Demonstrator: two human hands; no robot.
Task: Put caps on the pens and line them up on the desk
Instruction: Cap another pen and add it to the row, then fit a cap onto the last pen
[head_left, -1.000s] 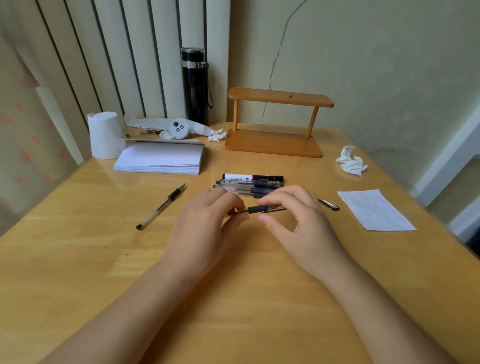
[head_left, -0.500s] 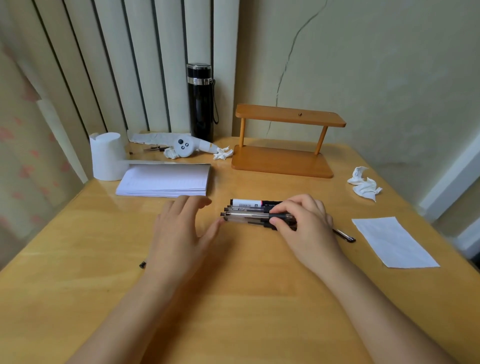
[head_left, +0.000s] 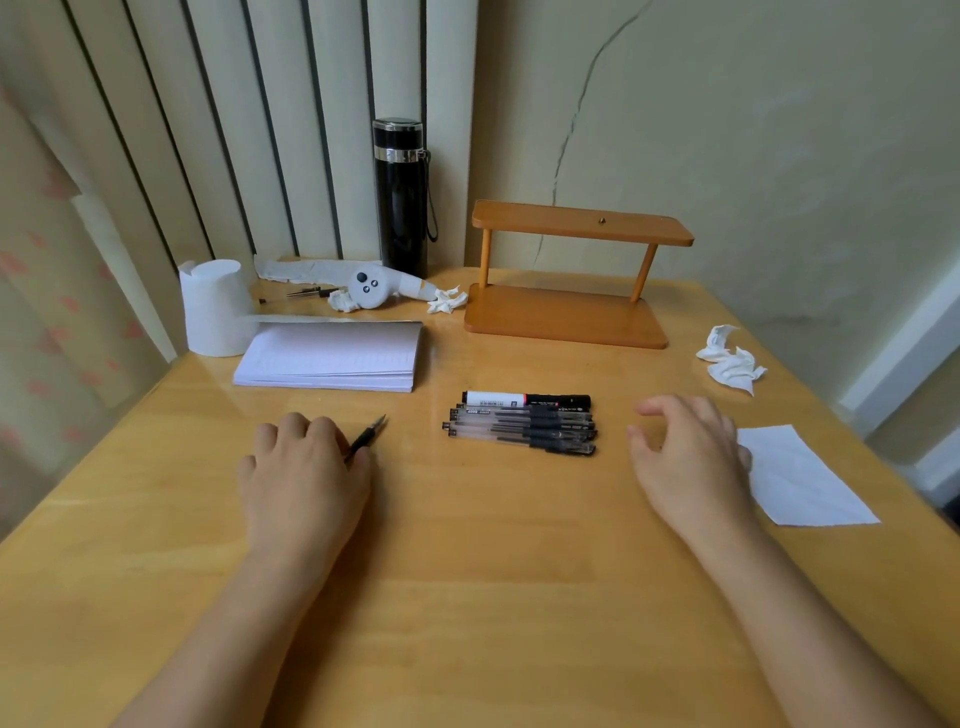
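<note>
Left hand (head_left: 304, 467) grips the last pen (head_left: 367, 438) for capping; right hand (head_left: 688, 457) hovers, fingers spread and empty, right of the capped row (head_left: 522, 423).

Left hand (head_left: 304, 470) curled palm-down, right hand (head_left: 688, 457) spread loosely, well apart.

Glossy wood desk (head_left: 467, 545), clear plastic pens (head_left: 519, 428), matt paper sheet (head_left: 800, 478), wood shelf (head_left: 566, 317), shiny blk flask (head_left: 400, 208)
</note>
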